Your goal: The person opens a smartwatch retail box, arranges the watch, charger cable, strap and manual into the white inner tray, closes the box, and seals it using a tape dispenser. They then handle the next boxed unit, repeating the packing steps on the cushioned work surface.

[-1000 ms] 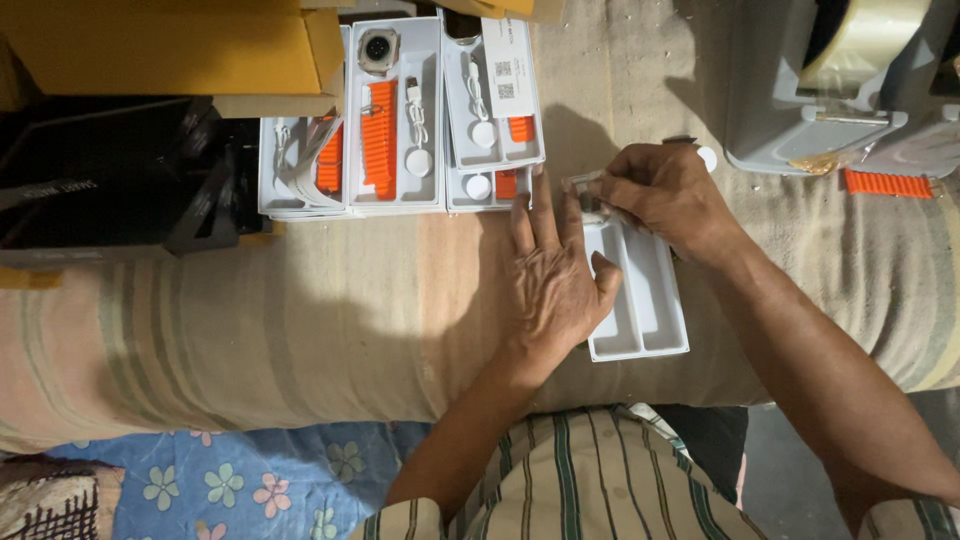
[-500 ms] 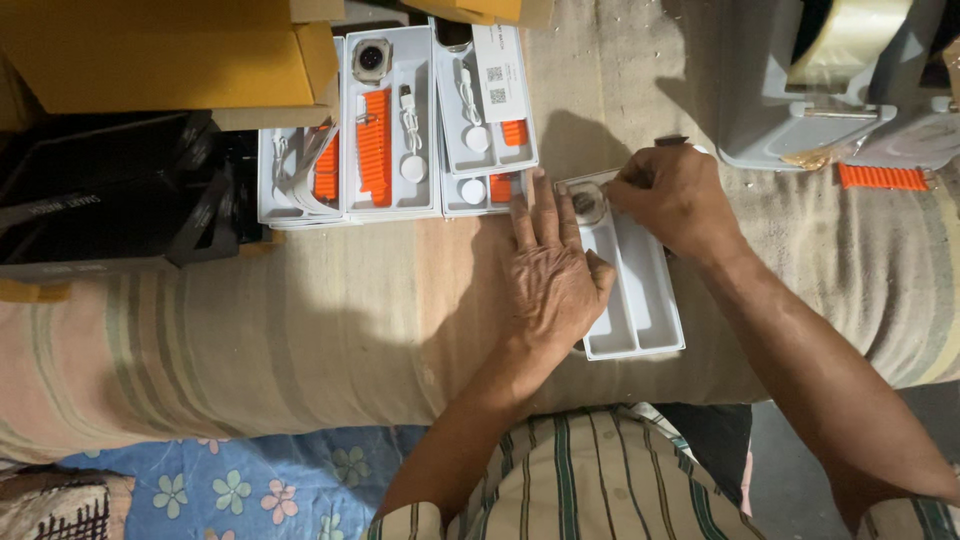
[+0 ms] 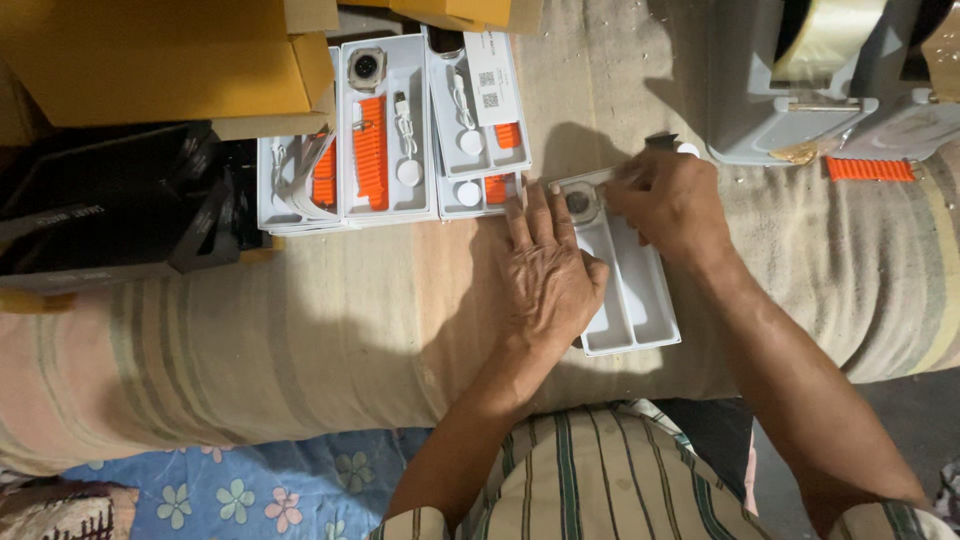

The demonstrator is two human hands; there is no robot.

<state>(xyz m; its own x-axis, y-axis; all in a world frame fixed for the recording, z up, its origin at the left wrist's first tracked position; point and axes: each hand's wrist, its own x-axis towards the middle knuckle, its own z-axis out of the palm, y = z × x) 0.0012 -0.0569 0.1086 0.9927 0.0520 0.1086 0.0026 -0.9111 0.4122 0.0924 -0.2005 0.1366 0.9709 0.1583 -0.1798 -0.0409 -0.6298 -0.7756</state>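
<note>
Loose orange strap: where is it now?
Head view, far right: the loose orange strap lies on the striped cloth just below the grey machine, beyond the right hand.

Striped cloth (image 3: 250,330) over bench (floral sheet (image 3: 230,490) below).

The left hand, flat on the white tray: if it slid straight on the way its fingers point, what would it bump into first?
Probably the stack of filled white trays just past its fingers. The left hand points up and a bit left, and those trays lie almost touching the fingers.
</note>
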